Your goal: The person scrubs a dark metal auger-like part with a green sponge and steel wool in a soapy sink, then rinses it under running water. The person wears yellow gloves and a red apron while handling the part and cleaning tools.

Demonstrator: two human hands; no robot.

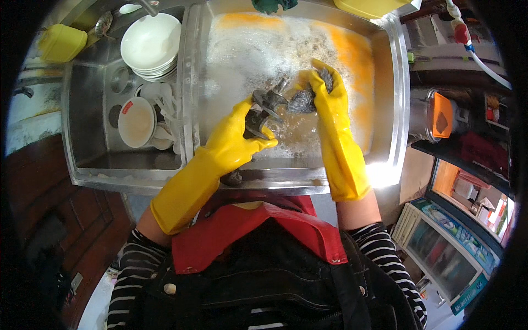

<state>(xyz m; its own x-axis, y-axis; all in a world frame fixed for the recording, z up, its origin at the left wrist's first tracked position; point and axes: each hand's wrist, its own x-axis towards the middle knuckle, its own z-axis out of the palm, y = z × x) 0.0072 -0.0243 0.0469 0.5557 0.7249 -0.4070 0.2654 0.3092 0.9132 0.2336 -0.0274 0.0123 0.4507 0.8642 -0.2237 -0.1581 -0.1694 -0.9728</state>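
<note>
Both of my hands wear long yellow rubber gloves above the right basin of a steel sink [394, 103]. Cloudy, foamy water [237, 70] with orange residue along its edges fills that basin. My left hand [233, 138] grips a dark metal screw auger [268, 103], tilted with its shaft end up and to the right. Its lower part is partly hidden by the glove. In my right hand [332, 93] is a steel wool scrubber [302, 102], close beside the auger; whether they touch is unclear. Blur covers the right fingertips.
The left basin holds a stack of white bowls [150, 41], another bowl [137, 123] and white spoons [166, 101]. A faucet [147, 6] reaches over it. Yellow containers [64, 43] stand behind. A dark lump [232, 178] rests on the front rim. An orange-lidded container [441, 115] stands right.
</note>
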